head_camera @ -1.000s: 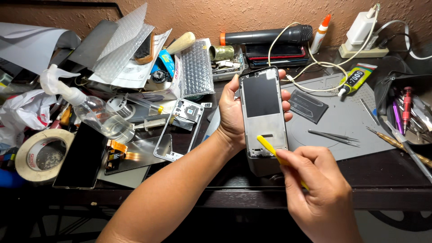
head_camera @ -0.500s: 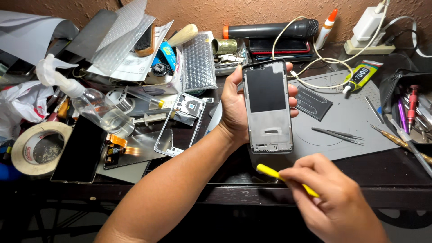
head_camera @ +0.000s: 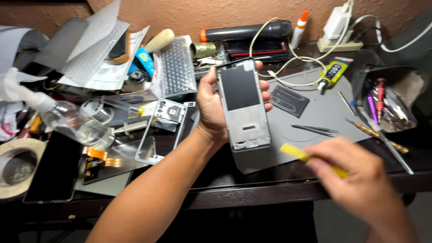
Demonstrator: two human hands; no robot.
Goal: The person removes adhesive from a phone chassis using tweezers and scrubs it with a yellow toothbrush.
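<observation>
My left hand (head_camera: 211, 105) grips a grey phone frame (head_camera: 244, 105) upright above the grey work mat (head_camera: 315, 112), its open inner side with a dark rectangular panel facing me. Fingers wrap its right edge, the thumb its left. My right hand (head_camera: 360, 184), blurred at the lower right, pinches a flat yellow pry tool (head_camera: 299, 154). The tool's tip points left and sits apart from the frame, below and right of its bottom corner.
A second phone frame (head_camera: 162, 130) and a screen with an orange flex cable (head_camera: 94, 159) lie left. A spray bottle (head_camera: 67, 119), tape roll (head_camera: 15, 166), tweezers (head_camera: 312, 128), glue tube (head_camera: 330, 72), tool tray (head_camera: 387, 101) and charger cables (head_camera: 288, 81) crowd the desk.
My right hand drew the yellow tool off the frame's lower part and moved it down and to the right. My left hand kept holding the frame, lifted slightly.
</observation>
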